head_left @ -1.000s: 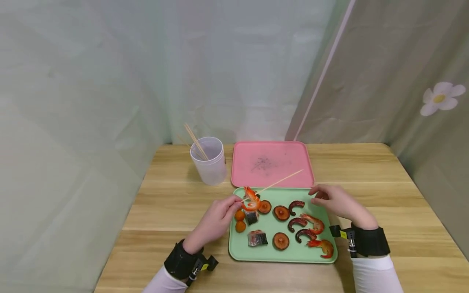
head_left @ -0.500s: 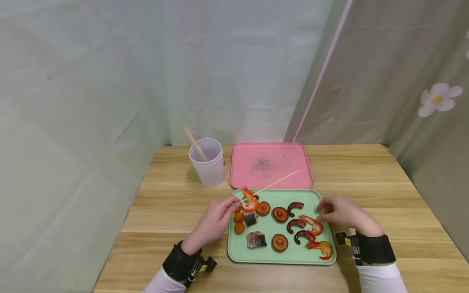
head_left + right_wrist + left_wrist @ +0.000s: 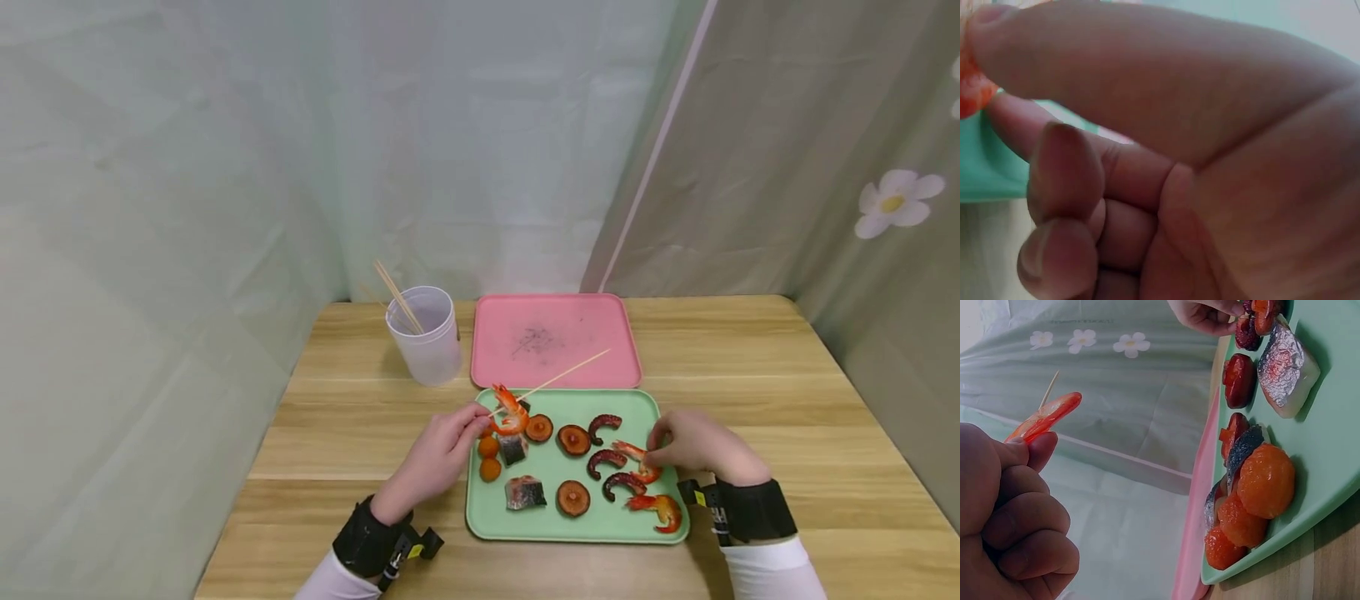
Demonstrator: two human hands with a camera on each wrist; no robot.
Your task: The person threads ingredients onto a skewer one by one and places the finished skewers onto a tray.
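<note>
In the head view, my left hand (image 3: 444,450) pinches the lower end of a thin bamboo skewer (image 3: 573,367) bearing one orange shrimp (image 3: 513,414). The left wrist view has thumb and index finger against this shrimp (image 3: 1054,417), with a skewer tip poking out beyond. At the right side of the green tray (image 3: 525,525), my right hand (image 3: 701,447) pinches another shrimp (image 3: 627,450) between thumb and index finger, partly covering it. Only part of that shrimp (image 3: 969,87) shows in the right wrist view. One more shrimp (image 3: 658,509) lies just in front of it.
Octopus tentacles (image 3: 606,461), mushrooms (image 3: 573,497), fish pieces (image 3: 525,492) and orange balls (image 3: 490,469) lie on the green tray. Behind stands a pink tray (image 3: 555,321) with dark specks. A translucent cup (image 3: 431,354) with several skewers is at the back left of the wooden table (image 3: 322,425).
My right hand has come down from the green tray's upper right edge onto a shrimp and now pinches it. The left hand stays nearly still with its skewer.
</note>
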